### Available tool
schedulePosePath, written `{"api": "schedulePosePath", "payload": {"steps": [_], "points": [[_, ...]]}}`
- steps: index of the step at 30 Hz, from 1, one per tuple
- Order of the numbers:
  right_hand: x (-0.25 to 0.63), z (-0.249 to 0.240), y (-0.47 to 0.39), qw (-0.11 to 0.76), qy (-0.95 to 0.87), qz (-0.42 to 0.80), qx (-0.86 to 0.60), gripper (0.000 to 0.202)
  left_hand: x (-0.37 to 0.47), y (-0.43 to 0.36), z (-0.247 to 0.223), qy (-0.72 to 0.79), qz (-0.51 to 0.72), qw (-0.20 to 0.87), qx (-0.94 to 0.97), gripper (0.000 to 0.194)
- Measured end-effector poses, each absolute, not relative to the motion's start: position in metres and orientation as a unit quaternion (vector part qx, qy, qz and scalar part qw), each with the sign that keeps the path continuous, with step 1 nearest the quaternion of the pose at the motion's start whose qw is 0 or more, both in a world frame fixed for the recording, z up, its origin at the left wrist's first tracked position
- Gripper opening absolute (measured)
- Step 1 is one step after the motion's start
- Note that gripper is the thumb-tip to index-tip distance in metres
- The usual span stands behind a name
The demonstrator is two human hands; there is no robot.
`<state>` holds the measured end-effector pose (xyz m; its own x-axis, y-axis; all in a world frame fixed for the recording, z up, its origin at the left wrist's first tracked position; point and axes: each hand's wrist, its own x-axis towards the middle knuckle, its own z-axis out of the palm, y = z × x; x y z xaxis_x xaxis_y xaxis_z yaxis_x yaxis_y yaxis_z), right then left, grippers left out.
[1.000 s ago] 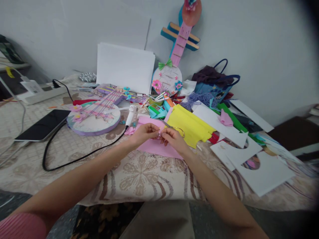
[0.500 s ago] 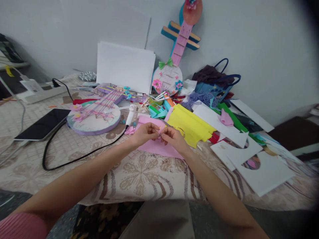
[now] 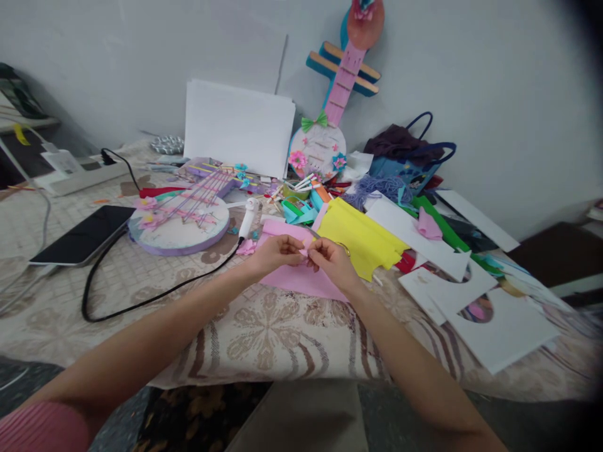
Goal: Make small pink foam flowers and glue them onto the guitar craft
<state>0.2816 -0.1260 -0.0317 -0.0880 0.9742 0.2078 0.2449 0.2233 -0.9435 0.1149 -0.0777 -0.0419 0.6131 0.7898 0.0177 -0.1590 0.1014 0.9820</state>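
My left hand (image 3: pixel 276 252) and my right hand (image 3: pixel 333 260) meet at the fingertips over a pink sheet (image 3: pixel 301 279) lying on the patterned tablecloth. Between the fingertips both hands pinch a small pink paper piece (image 3: pixel 304 252). A yellow sheet (image 3: pixel 360 237) lies just behind my right hand, with a metal ring partly showing at its edge. A white glue gun (image 3: pixel 248 218) with a black cord lies a little to the left of my left hand.
A round craft guitar with strings (image 3: pixel 181 220) and a black tablet (image 3: pixel 82 233) lie at the left. A second craft guitar (image 3: pixel 332 113) and white sheets (image 3: pixel 238 127) lean on the wall. White cut-out cards (image 3: pixel 490 314), coloured scraps and a blue bag (image 3: pixel 407 164) crowd the right.
My fingers have shifted slightly on the small pink piece; my hands stay in the same place over the pink sheet.
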Motion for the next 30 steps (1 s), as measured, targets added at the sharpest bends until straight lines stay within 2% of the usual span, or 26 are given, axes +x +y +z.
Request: {"api": "schedulePosePath", "payload": {"steps": [3,16,24,30], "points": [[0.2812,-0.0307,-0.1268,0.472,-0.632,0.375,-0.487,0.015,0.1146,-0.0785,-0.0423,0.288,0.329,0.682,0.586,0.024],[0.2801,-0.0332,-0.1269,0.476,-0.644,0.347,-0.488,0.014,0.1146,-0.0799,-0.0395,0.287,0.335,0.683,0.582,0.021],[0.2810,-0.0371,-0.1257,0.474,-0.639,0.371,-0.479,0.015,0.1152,-0.0828,-0.0374,0.277,0.343,0.711,0.548,0.018],[0.2816,-0.0373,-0.1248,0.462,-0.626,0.412,-0.475,0.019,0.1143,-0.0819,-0.0386,0.288,0.340,0.679,0.583,0.019]]}}
